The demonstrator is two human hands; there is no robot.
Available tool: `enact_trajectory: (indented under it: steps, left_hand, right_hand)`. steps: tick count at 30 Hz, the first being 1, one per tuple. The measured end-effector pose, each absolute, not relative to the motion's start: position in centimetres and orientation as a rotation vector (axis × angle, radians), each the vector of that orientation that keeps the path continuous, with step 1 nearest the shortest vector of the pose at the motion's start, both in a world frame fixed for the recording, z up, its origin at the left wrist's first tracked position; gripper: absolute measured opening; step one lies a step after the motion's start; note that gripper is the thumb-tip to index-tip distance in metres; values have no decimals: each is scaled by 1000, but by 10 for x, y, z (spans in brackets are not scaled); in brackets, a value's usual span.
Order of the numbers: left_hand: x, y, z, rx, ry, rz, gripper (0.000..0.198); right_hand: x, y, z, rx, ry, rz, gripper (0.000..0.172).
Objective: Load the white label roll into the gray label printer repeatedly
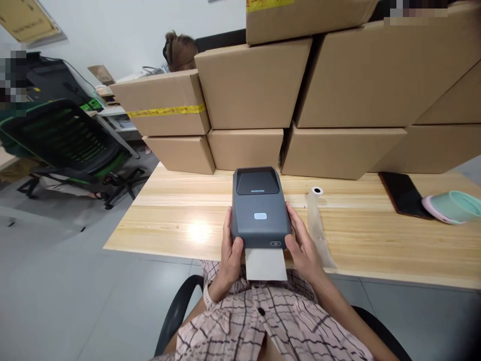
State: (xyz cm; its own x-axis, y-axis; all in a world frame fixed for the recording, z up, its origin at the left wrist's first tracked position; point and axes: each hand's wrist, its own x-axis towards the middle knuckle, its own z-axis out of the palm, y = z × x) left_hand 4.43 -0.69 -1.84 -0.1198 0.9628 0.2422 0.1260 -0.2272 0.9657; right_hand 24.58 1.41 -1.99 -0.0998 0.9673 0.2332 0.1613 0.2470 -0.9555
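A dark grey label printer (259,213) sits at the middle of the wooden table, near its front edge. My left hand (230,253) holds its left side, thumb at the front corner. On the right side, my right hand (302,245) grips it the same way, with its thumb by the small front button. A blank white label (265,264) sticks out of the printer's front, between my hands. To the right lies a strip of pale backing paper (317,230), with a small roll core (317,191) at its far end.
Stacked cardboard boxes (251,85) line the back of the wooden table (169,210). A black phone (404,194) and a green cup (454,206) are at the right. Behind the boxes a person's hair (181,52) shows. An office chair (67,140) stands at the left.
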Motion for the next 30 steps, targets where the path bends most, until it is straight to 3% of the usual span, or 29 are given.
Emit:
enact_trajectory:
  steps: [7, 16, 22, 25, 28, 30]
  left_hand:
    - [37, -1, -17, 1617, 1337, 1464, 68]
    - [1, 112, 33, 1592, 1077, 1665, 48]
    - [0, 150, 10, 1351, 1052, 1176, 105]
    - [3, 141, 0, 1322, 988, 1076, 114]
    - [5, 133, 1, 1335, 983, 1081, 116]
    - [4, 130, 3, 1340, 971, 1071, 119]
  right_hand:
    - [245, 10, -18, -1156, -1544, 903, 70]
    - [255, 98, 76, -1135, -1877, 528, 84]
    - [235, 198, 98, -1119, -1818, 384, 87]
    - [231, 221, 103, -1111, -1822, 380, 86]
    - [227, 209, 105, -1079, -1826, 134, 86]
    - [225, 189, 102, -1048, -1906, 6, 77]
